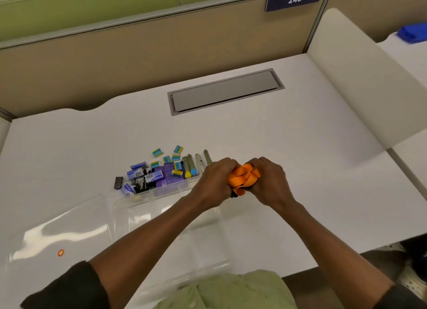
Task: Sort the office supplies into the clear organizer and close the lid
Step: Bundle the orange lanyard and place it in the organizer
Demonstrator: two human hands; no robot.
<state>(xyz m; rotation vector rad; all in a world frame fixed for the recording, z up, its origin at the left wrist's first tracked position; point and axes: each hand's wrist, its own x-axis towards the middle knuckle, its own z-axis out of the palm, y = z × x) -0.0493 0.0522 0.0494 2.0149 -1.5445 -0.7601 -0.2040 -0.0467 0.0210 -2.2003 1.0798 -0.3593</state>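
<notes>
- Both hands working one bundle: left hand (216, 177) and right hand (269, 181) closing tight around an orange strap or band (243, 177), bunching it just above the white desk (300, 147), beside the right end of the clear organizer (166, 207).
- Sitting open near the body, the organizer; its clear lid (57, 228) lying flat to the left, still to be shut.
- Filling already, by the look of it, the far compartments: purple and blue small boxes (161, 172) and black binder clips (119, 183); nearer compartments looking empty, though glare making that hard to tell.
- Lying loose beyond the organizer, small teal packets (158, 152) and metal clips (198, 162) — judging the sorting as roughly midway.
- Crossing over the organizer, the left forearm, likely getting in the way of any drop into the near compartments.
- Sitting well clear, farther back, a grey cable hatch (225, 91).
</notes>
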